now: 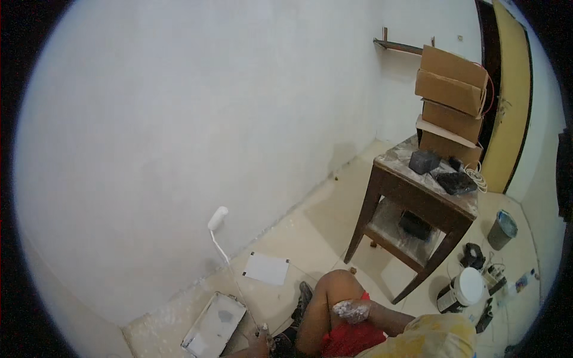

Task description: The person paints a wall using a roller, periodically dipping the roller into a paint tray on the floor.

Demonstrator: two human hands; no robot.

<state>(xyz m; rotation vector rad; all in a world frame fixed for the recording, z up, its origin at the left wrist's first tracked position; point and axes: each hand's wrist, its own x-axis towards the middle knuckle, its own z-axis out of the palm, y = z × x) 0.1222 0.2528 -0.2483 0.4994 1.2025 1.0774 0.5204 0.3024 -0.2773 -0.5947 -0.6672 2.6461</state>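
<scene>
A paint roller has a white sleeve (219, 218) that is against or close to the white wall (179, 134); which one I cannot tell. Its thin rod runs down to my left hand (264, 339), which grips the lower end at the bottom of the picture. Beside that hand lies a paint tray (207, 300), tilted in view, with white paint and a grey patch inside. My right hand (352, 311) rests on my bent thigh, over red shorts (356, 340). Something whitish, paint or crumpled wrapping, covers it, so its fingers are hard to make out.
A white sheet (267, 269) with dark corner marks lies on the tiled floor. To the right stands a wooden table (421, 188) bearing cardboard boxes (452, 103) and dark objects. Beyond it are a white-lidded bucket (469, 286), a grey bin (502, 230) and a yellowish door (510, 98).
</scene>
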